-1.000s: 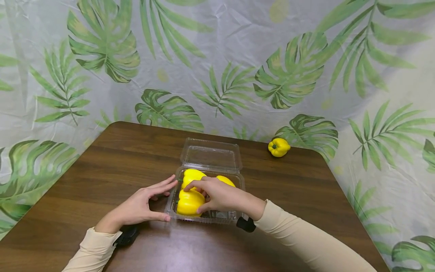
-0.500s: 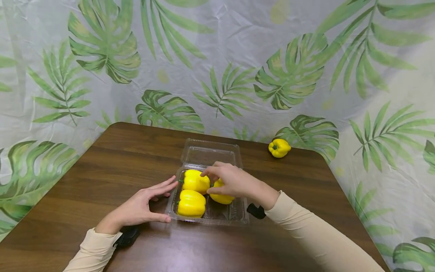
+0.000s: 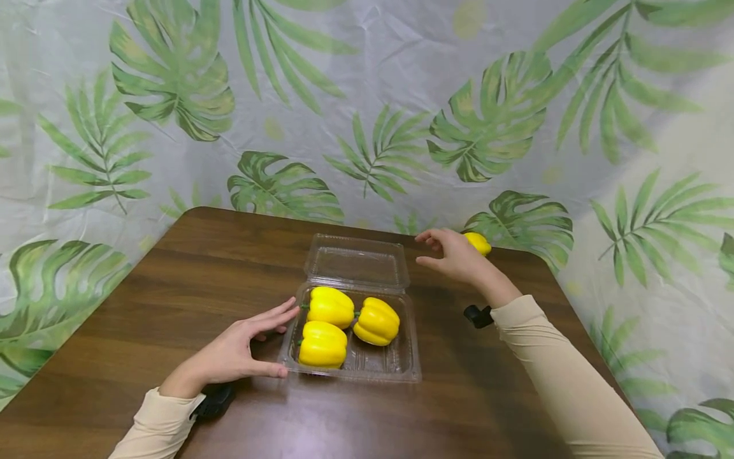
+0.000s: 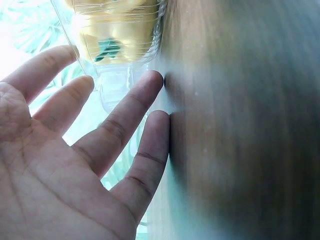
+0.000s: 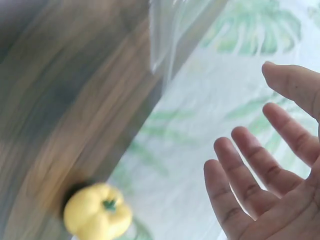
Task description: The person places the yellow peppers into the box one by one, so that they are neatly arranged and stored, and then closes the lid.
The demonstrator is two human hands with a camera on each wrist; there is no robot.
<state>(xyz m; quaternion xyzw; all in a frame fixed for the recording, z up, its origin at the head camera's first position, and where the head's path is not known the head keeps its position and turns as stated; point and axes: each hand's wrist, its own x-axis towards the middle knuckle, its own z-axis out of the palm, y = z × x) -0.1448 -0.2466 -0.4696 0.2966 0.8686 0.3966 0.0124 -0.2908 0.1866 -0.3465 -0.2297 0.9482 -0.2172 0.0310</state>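
Three yellow bell peppers sit in the clear plastic clamshell container (image 3: 408,357): one at the back left (image 3: 331,307), one at the front left (image 3: 323,345) and one at the back right (image 3: 376,321). My left hand (image 3: 237,347) rests at the container's left side, fingers spread and straight, fingertips at its rim. In the left wrist view two fingertips touch the table. Above the table's far right part is my right hand (image 3: 459,258), holding nothing, its fingers loosely extended. Partly behind it lies another yellow bell pepper (image 3: 478,243), whole in the right wrist view (image 5: 97,212).
The container's lid (image 3: 357,262) lies folded back toward the table's far edge. The brown wooden table (image 3: 189,287) ends at a leaf-printed cloth (image 3: 378,83). The loose pepper is close to that far edge.
My right hand has left the peppers in the container and moved right and away to the loose pepper. The back-right pepper is now uncovered. My left hand has stayed put.
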